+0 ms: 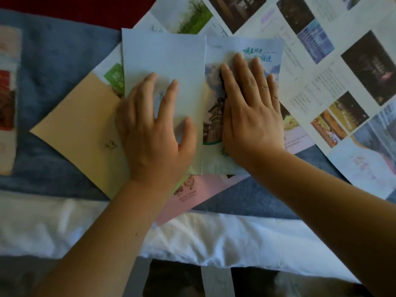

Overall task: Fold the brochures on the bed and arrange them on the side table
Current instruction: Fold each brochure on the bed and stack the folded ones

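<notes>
While pinned under both hands, lies at mid-frame on the bed, on top of other sheets: half-folded brochure (242, 50), pale blue-white, with green calligraphy at its upper right and a drawn pagoda beneath.

Left panel (165, 58): turned over toward the centre, plain pale back uppermost, free edge running straight down the middle, just beside the pagoda drawing.

Left hand (152, 133): open and flat, palm down on the turned-over panel, fingers straight and spread, thumb lying along the free edge; gripping nothing.

Right hand (250, 112): likewise open and flat, fingers straight and close together, pressing the printed panel and covering part of the pagoda; gripping nothing. Both forearms bare, entering from the lower edge.

Directly beneath, at left: beige brochure (81, 125), set at a slant, with a green patch at its upper corner.

Beneath, at lower centre: pink brochure (201, 194), one corner reaching over the white sheet (214, 236).

At top centre: sheet with a tree picture (184, 16), partly covered.

At upper right and right: large unfolded brochures (342, 67), spread flat and overlapping, printed with dark photographs and columns of text too small to read.

Under everything: blue bed runner (53, 67), with the white sheet nearer the viewer and a dark red strip (75, 5) beyond.

At far left edge: blurred printed paper (7, 93), reddish pictures on it, well apart from the hands.
</notes>
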`<state>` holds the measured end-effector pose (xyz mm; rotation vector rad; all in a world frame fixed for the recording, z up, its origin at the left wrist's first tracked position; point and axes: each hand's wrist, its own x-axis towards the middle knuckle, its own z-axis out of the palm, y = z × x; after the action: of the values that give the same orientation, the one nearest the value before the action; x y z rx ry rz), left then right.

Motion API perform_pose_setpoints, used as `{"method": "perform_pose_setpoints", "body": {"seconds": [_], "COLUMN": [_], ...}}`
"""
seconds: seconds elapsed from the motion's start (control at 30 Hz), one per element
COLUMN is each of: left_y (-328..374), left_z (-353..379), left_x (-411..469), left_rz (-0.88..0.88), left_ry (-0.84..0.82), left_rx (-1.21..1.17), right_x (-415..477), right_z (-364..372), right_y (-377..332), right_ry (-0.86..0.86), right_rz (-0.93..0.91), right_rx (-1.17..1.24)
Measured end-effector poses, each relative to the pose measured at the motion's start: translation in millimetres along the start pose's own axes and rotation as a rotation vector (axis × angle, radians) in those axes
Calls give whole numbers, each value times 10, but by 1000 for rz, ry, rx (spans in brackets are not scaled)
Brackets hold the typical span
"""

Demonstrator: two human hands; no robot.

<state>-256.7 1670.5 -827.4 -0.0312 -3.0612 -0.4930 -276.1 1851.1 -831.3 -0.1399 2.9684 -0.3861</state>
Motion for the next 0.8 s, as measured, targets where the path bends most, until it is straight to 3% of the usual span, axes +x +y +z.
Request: {"method": "perform_pose_setpoints", "body": {"seconds": [0.13, 0.47, 0.8], "left_y": [-56, -3, 95], "left_z": [-56, 21, 12], "left_x": [-68, -87, -35], "left_rz": [-63, -34, -39], "left_ry": [-90, -70, -164], "left_rx": [107, 56, 206], "right_x": [-84, -174, -150], "right_z": [-56, 70, 46], "right_y": [28, 77, 41], "right_ry": [-19, -8, 1], "right_rz": [72, 74, 87], "right_rx": [-44, -58, -21]}}
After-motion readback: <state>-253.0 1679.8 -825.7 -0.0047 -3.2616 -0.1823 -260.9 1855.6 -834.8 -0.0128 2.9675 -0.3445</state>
